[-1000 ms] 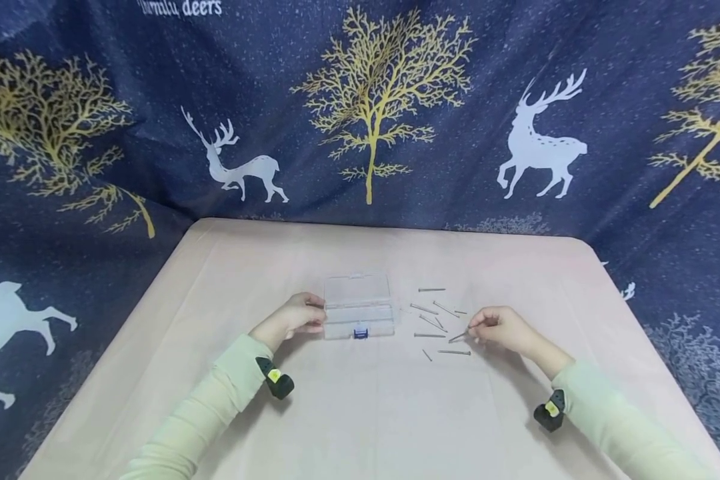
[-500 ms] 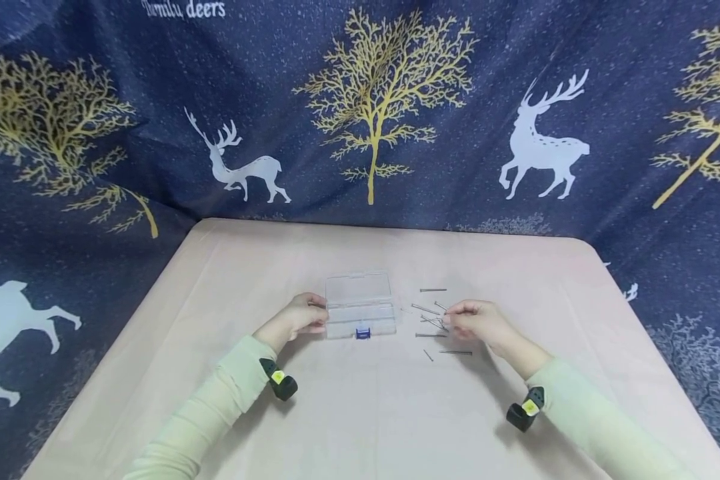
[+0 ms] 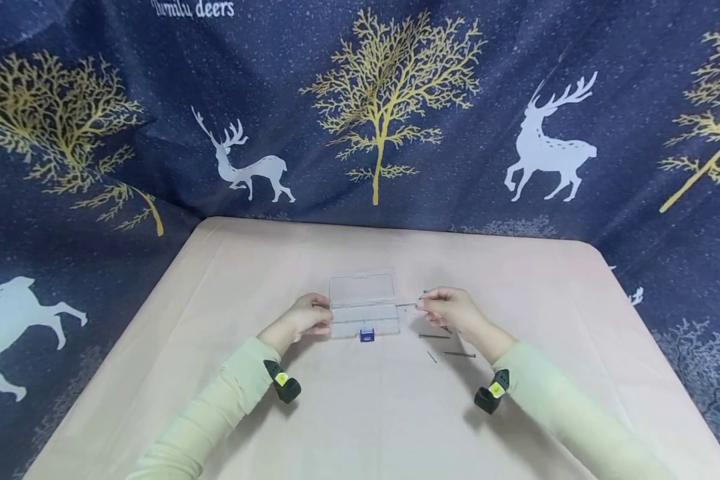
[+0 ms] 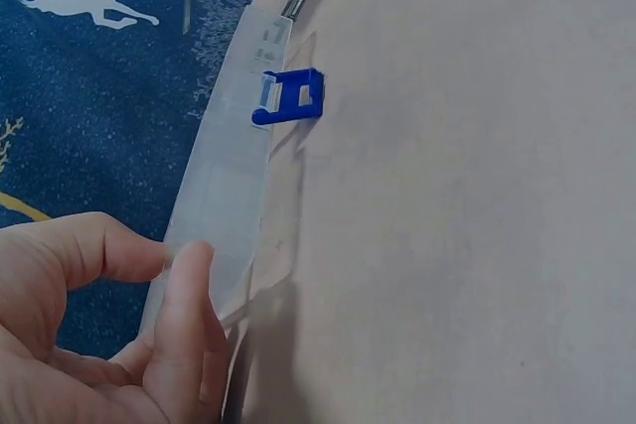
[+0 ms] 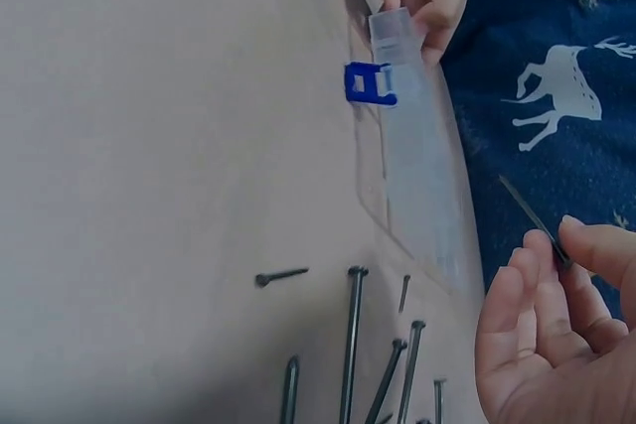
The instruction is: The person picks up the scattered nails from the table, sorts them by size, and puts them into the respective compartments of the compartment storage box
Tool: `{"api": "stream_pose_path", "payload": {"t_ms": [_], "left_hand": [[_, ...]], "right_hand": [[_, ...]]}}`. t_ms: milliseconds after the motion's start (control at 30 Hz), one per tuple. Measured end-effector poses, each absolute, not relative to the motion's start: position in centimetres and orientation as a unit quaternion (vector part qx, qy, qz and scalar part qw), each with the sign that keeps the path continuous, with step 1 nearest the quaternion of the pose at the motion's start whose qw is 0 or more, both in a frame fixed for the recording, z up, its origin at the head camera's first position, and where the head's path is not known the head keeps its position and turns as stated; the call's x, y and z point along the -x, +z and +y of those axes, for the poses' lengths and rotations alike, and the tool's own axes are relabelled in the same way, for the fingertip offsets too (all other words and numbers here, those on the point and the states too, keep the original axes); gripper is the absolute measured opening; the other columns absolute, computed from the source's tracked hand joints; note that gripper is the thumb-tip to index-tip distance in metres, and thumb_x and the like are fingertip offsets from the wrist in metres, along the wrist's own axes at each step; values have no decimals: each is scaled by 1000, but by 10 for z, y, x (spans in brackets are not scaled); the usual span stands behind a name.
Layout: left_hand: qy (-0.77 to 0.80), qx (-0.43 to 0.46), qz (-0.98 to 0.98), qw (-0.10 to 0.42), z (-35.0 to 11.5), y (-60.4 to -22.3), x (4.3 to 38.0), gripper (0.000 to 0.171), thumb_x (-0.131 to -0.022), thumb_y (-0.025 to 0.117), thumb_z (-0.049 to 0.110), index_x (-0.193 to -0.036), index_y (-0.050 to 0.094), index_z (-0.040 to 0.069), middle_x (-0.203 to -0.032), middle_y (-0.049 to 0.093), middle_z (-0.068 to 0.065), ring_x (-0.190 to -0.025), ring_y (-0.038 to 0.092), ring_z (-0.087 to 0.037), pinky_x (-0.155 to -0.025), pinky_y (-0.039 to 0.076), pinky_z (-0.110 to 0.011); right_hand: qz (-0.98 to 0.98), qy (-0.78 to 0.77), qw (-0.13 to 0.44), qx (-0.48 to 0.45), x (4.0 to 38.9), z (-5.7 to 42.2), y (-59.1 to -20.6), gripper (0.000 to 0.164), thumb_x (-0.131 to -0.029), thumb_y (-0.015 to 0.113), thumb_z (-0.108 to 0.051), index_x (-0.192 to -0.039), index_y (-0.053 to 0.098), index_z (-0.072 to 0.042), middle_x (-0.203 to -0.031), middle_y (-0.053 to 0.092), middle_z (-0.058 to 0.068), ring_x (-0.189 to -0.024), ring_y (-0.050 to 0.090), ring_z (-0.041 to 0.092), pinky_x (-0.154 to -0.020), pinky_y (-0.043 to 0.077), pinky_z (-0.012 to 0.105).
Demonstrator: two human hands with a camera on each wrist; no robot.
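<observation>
A clear plastic box [image 3: 344, 329] with a blue latch [image 3: 367, 335] lies on the table, its transparent lid [image 3: 360, 289] folded back. My left hand [image 3: 303, 317] holds the box's left end between thumb and fingers. Level with the right end of the box, my right hand [image 3: 459, 313] pinches a thin grey nail [image 5: 529, 210] near its head. In the head view the nail's tip points left, overlapping the box's right edge. Below the right hand lie several loose nails, among them a long nail [image 5: 352, 345] and a short nail [image 5: 282, 276].
The table [image 3: 360, 407] has a pale pink cover. Behind it hangs a dark blue cloth [image 3: 330, 160] printed with white deer and golden trees. A black wrist camera sits on each sleeve.
My right hand has moved left, carrying the nail from the right of the scattered nails over to the box's right end. My left hand has kept its hold on the box.
</observation>
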State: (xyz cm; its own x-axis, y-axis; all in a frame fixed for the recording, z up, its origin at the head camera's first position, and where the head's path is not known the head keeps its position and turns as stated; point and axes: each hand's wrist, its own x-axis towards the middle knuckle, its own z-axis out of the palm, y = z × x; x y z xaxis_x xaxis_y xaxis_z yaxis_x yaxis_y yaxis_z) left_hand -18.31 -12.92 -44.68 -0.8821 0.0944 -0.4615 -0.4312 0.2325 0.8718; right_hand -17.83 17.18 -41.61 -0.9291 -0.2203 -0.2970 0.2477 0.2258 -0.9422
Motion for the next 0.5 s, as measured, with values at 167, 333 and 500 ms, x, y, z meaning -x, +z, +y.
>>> {"api": "stream_pose_path", "payload": {"t_ms": [167,333,500], "left_hand": [[609,110,756,213,-129,-448,184,51,-76,51,-9,-127,44,-7,-106,52,-16,-81,56,-20,-71,61,-28],[605,106,761,210,-129,-448,183,52,-76,52,-9,-127,43,-6,-106,53,-18,-81,56,-20,-72,61,-29],[606,97,761,210,-128,-450,183,55,-74,52,-8,-128,43,-6,-112,51,-20,-82,57,-21,-72,61,-30]], "right_hand": [[756,-628,184,-14,187,156,-419,26,-85,64,-6,-105,60,11,-78,68,4,-66,63,11,-67,61,28],[755,-630,183,-12,194,144,-424,27,-84,66,-7,-105,61,10,-83,72,7,-67,65,12,-69,61,30],[757,-628,182,-2,199,135,-428,29,-85,65,-7,-107,60,11,-78,69,-1,-66,64,10,-64,59,24]]}}
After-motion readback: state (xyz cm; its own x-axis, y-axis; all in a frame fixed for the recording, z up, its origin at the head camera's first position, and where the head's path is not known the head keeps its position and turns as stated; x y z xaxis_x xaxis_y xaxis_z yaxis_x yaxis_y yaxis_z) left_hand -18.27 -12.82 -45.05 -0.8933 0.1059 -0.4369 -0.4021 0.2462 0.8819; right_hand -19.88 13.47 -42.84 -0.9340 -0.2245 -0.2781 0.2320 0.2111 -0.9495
